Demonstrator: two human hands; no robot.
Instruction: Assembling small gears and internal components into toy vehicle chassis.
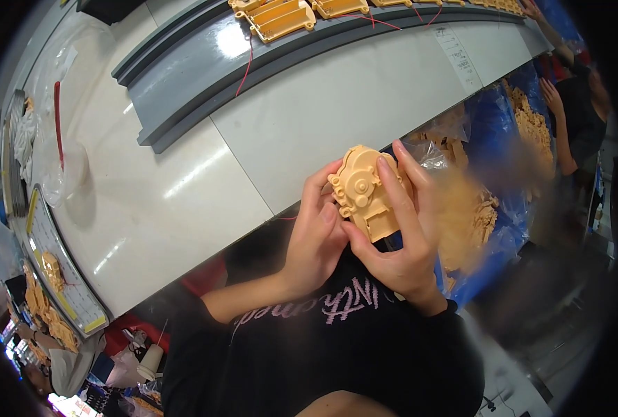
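Both hands (316,243) (412,240) clasp a yellow casing (360,182) (blue liner (491,115) nearby holds yellow parts (529,128)).

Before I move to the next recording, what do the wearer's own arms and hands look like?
The left hand and right hand are both bare. The left sleeve is black and leaves much of the forearm uncovered; the right sleeve, also black, ends nearer the wrist. Both belong to a black top with pinkish lettering across the front.
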